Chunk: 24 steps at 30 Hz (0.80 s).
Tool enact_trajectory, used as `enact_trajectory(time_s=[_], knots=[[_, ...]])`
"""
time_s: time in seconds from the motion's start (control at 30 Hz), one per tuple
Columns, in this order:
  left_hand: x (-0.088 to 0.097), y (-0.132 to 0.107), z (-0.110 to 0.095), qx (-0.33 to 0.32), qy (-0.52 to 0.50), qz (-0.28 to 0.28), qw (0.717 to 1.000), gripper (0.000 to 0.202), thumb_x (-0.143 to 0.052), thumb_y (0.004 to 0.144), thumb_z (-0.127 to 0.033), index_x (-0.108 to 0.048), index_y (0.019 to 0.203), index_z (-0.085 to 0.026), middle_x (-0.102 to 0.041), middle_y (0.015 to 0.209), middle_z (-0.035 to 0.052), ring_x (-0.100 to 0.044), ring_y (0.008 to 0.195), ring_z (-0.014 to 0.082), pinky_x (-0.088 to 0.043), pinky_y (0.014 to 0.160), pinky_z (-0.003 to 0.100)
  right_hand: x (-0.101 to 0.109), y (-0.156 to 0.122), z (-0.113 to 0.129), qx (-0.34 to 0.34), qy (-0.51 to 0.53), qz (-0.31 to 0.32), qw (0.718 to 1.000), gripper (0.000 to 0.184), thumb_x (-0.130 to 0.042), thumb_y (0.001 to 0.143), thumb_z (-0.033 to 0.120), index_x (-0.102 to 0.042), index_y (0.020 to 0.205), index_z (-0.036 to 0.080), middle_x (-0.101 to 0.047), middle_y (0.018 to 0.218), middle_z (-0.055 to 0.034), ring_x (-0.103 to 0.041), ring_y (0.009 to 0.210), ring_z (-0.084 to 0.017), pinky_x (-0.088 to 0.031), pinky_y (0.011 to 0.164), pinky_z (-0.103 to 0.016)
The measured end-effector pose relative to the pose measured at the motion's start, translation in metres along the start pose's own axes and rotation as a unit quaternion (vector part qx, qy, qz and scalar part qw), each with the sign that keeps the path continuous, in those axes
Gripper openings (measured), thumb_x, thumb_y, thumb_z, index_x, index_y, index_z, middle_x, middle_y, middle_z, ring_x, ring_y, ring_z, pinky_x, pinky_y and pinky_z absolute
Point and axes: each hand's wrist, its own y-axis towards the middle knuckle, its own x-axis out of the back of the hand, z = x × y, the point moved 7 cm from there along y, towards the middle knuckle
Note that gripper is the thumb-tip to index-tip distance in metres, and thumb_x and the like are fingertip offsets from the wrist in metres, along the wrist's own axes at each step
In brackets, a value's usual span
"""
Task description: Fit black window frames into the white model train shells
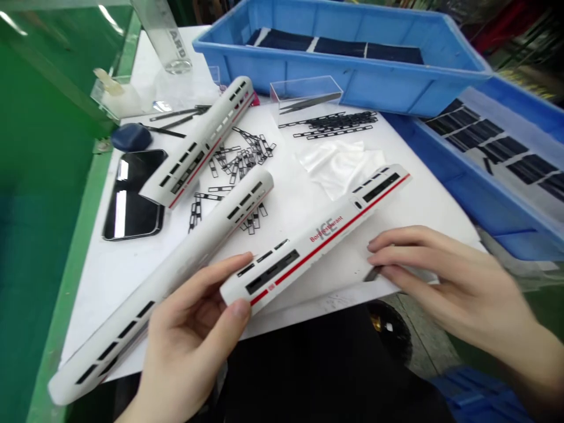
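Note:
My left hand [189, 329] grips the near end of a white model train car shell [324, 232] between thumb and fingers. The shell carries a red stripe, dark windows and the lettering "Bordrestaurant ICE", and it tilts up toward the right. Over the table's front edge, my right hand [440, 276] pinches a thin dark object [372, 273], mostly hidden by the fingers; its kind is unclear. A second white car shell [176, 264] lies left of the held one, partly behind my left hand. Farther back rests a third shell [207, 141] with a red stripe.
Black window-frame strips [242, 153] lie scattered between the shells, with more strips [339, 123] piled behind. A white cloth [337, 164], a clear box [306, 94] with tweezers inside, a phone [134, 194] and a bottle [121, 97] surround them. Blue bins [352, 76] border the back and right.

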Motion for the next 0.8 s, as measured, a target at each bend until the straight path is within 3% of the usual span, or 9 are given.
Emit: enact_trajectory(time_s=[0.1,0.27,0.33,0.43,0.5,0.57,0.7,0.8], knots=[[-0.006,0.002,-0.01,-0.023,0.022,0.052,0.998,0.029,-0.078,0.092,-0.029,-0.082,0.119,-0.04,-0.082,0.099,0.0013,-0.072,0.071,0.0161,-0.058,0.057,0.02,0.0,0.017,0.018,-0.062,0.029,0.007,0.998,0.022,-0.067,0.101,0.019,-0.074,0.113,0.036,-0.078,0.104,0.0021,-0.074,0.084,-0.017,-0.059,0.068,-0.028],[-0.006,0.002,-0.011,-0.027,0.014,0.087,0.996,0.034,-0.078,0.093,-0.026,-0.08,0.123,-0.041,-0.084,0.105,0.0005,-0.07,0.062,0.0131,-0.058,0.053,0.02,-0.022,0.061,0.048,-0.073,0.077,0.139,0.985,0.029,-0.061,0.104,0.024,-0.078,0.119,0.041,-0.079,0.104,0.0032,-0.075,0.091,-0.018,-0.062,0.07,-0.026],[-0.008,0.002,-0.01,-0.021,-0.007,0.092,0.995,0.034,-0.078,0.093,-0.025,-0.08,0.124,-0.04,-0.083,0.113,0.0016,-0.075,0.074,0.0165,-0.061,0.059,0.021,-0.027,0.071,0.047,-0.082,0.09,0.154,0.981,0.029,-0.065,0.101,0.025,-0.077,0.122,0.041,-0.08,0.102,0.0033,-0.076,0.087,-0.017,-0.063,0.067,-0.025],[-0.01,0.001,-0.009,-0.02,-0.03,0.093,0.995,0.033,-0.079,0.093,-0.023,-0.081,0.123,-0.037,-0.082,0.122,0.0026,-0.08,0.095,0.0219,-0.065,0.069,0.021,-0.033,0.077,0.038,-0.118,0.124,0.172,0.97,0.011,-0.076,0.095,0.028,-0.081,0.102,0.035,-0.08,0.086,0.0034,-0.073,0.065,-0.015,-0.059,0.05,-0.022],[-0.012,0.001,-0.009,-0.02,-0.037,0.097,0.994,0.033,-0.078,0.093,-0.022,-0.08,0.122,-0.037,-0.082,0.122,0.0009,-0.079,0.105,0.0219,-0.066,0.08,0.022,-0.037,0.077,0.034,-0.127,0.139,0.184,0.965,0.005,-0.08,0.092,0.029,-0.081,0.089,0.032,-0.077,0.073,0.0044,-0.067,0.053,-0.012,-0.052,0.041,-0.02],[-0.012,0.0,-0.009,-0.018,-0.038,0.101,0.994,0.033,-0.078,0.094,-0.022,-0.08,0.123,-0.038,-0.083,0.114,-0.0006,-0.078,0.111,0.022,-0.065,0.086,0.022,-0.038,0.078,0.032,-0.125,0.136,0.184,0.965,0.006,-0.081,0.092,0.029,-0.083,0.088,0.033,-0.075,0.067,0.0052,-0.065,0.049,-0.011,-0.048,0.037,-0.018],[-0.012,0.0,-0.009,-0.009,-0.014,0.097,0.995,0.034,-0.077,0.094,-0.024,-0.079,0.125,-0.038,-0.081,0.094,0.0003,-0.078,0.109,0.0248,-0.065,0.071,0.019,-0.04,0.08,0.031,-0.106,0.119,0.169,0.973,0.005,-0.08,0.093,0.031,-0.083,0.092,0.035,-0.078,0.073,0.0056,-0.069,0.053,-0.01,-0.051,0.04,-0.017],[-0.012,0.001,-0.011,-0.014,-0.008,0.09,0.996,0.032,-0.076,0.093,-0.023,-0.08,0.122,-0.036,-0.083,0.108,0.0016,-0.079,0.096,0.0226,-0.065,0.069,0.021,-0.041,0.08,0.032,-0.091,0.117,0.157,0.976,0.006,-0.08,0.093,0.028,-0.081,0.091,0.033,-0.078,0.076,0.0048,-0.068,0.054,-0.011,-0.052,0.042,-0.018]])
